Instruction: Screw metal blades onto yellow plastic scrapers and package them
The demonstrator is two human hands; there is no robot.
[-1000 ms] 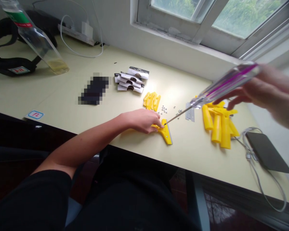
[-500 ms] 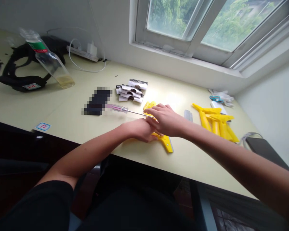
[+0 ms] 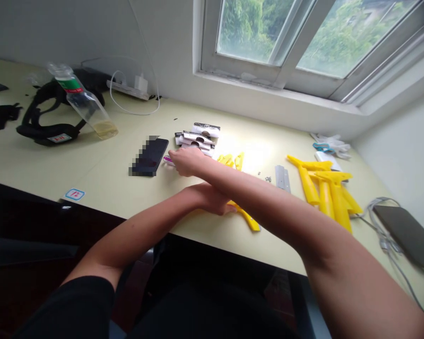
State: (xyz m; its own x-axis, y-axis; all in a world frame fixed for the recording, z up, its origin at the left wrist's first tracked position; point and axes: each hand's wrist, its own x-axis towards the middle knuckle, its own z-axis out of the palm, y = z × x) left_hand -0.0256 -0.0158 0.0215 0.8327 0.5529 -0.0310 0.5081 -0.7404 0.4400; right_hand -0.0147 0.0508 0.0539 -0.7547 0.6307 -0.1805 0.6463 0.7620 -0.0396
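Observation:
My right hand [image 3: 185, 161] is closed around the handle of a screwdriver [image 3: 168, 160], whose clear-and-purple end pokes out to the left. That forearm crosses over my left hand [image 3: 215, 197], which grips a yellow scraper [image 3: 250, 220] near the table's front edge. Part of the scraper is covered by my hand and arm. Other small yellow plastic pieces [image 3: 229, 161] lie just behind the right forearm. To the right of them are several small screws [image 3: 268, 179] and flat metal blades [image 3: 282, 178].
Yellow scraper handles [image 3: 325, 188] are piled at the right, near a dark flat device [image 3: 406, 235] with grey cables. Small boxes [image 3: 198, 141] and a phone [image 3: 150, 157] lie behind my hands. A tilted bottle [image 3: 88, 108] rests against a black headset [image 3: 45, 132] at the left.
My right hand has moved left, from beside the screwdriver's shaft to its handle. My left hand stays on the scraper. The camera view has shifted slightly.

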